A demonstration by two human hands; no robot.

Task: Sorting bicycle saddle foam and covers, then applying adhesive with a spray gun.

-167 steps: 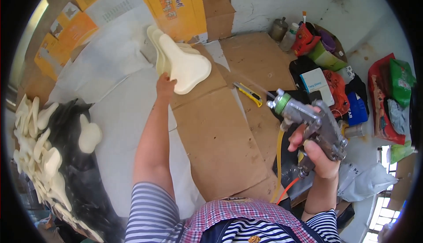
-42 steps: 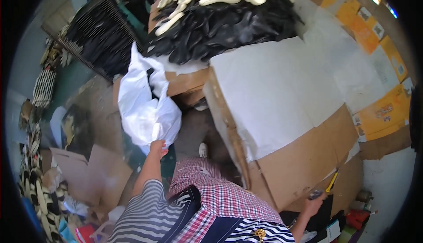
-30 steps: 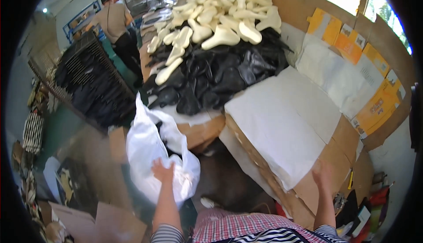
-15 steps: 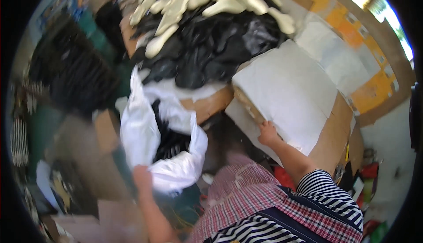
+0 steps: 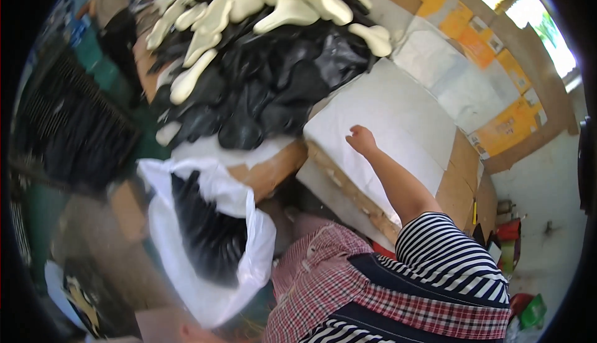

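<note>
The right hand [image 5: 362, 139] has its fingers curled loosely inward and holds nothing; it rests on the near left corner of the white sheet [image 5: 398, 119] that covers the cardboard-topped worktable [image 5: 463, 175]. The arm behind this hand wears a striped sleeve. The left hand [image 5: 186, 332] shows only in part at the lower edge of the picture, just under the bottom of the white plastic bag [image 5: 205, 237], and I cannot tell if its fingers are closed on the bag or open. The bag stands open at the top, left of the white sheet and lower than it, and inside it there is a stack of thin black pieces [image 5: 205, 231] standing on edge. Beyond the bag, left of the white sheet and touching its far edge, a heap of black sheet material [image 5: 267, 88] lies on the table. On top of this heap rest many cream-coloured shoe-sole shapes [image 5: 280, 7], loosely piled. Right of the white sheet, yellow and orange cardboard pieces [image 5: 497, 125] lie flat along the wall. Far left of the heap, another person [image 5: 115, 1] stands beside a dark rack [image 5: 68, 132].
</note>
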